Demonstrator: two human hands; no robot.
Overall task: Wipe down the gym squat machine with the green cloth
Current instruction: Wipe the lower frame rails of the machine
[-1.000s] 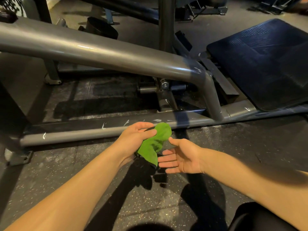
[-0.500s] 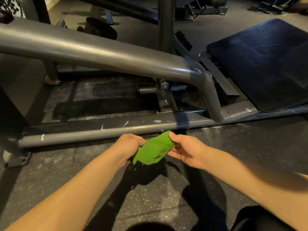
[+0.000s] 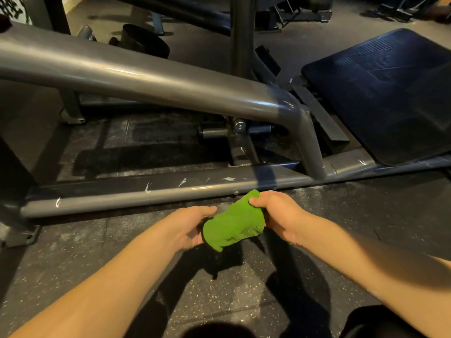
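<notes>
Readable text: none in this view.
Low grey metal bar of the squat machine (image 3: 127,200): a few short white scratch marks in the paint; they form no letters and no numbers.
Dark blue ribbed foot plate (image 3: 390,93): only a pressed pattern of straight lines, no brand name to read.
Labels and signs: none can be read.
</notes>
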